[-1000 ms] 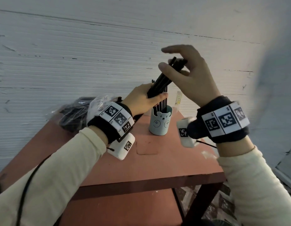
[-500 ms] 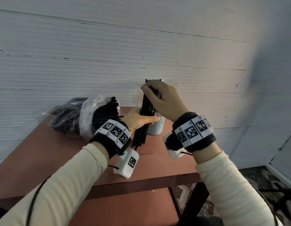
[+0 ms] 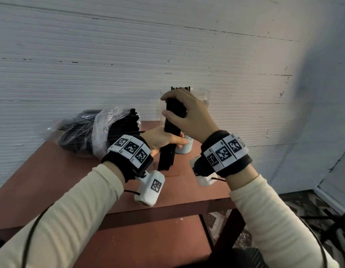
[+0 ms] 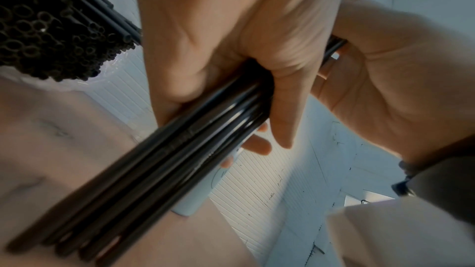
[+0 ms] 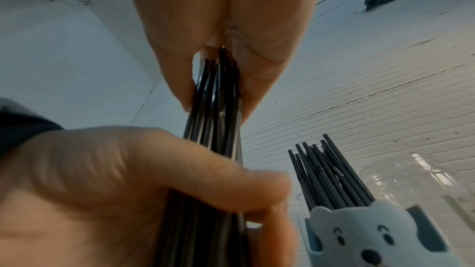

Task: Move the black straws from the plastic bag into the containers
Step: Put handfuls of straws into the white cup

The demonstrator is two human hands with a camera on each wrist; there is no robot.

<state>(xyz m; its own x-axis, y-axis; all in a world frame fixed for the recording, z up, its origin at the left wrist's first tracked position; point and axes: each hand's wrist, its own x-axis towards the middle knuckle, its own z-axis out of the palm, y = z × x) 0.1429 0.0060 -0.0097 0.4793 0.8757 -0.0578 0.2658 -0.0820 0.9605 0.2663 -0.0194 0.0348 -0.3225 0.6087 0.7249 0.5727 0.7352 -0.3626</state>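
Note:
A bundle of black straws [image 3: 168, 149] stands nearly upright, its lower ends down at the red-brown table [image 3: 71, 180]. My left hand [image 3: 164, 140] grips the bundle at mid-height, and my right hand [image 3: 185, 113] grips its upper part. The left wrist view shows the fingers wrapped round the straws [image 4: 180, 159]. Behind the bundle stands a pale blue bear cup [image 5: 372, 237] holding several straws [image 5: 326, 176]. At the back left lies the clear plastic bag [image 3: 102, 128], open and full of black straws [image 4: 51, 27].
A clear plastic jar [image 3: 203, 95] stands by the wall behind the bear cup, also seen in the right wrist view [image 5: 411, 180]. The white ribbed wall [image 3: 129, 64] runs along the table's far edge. A lower shelf [image 3: 148, 244] sits under the tabletop.
The bundle came down from a tilt above the bear cup to upright on the table in front of it. My right hand moved from its top end to grip the upper part.

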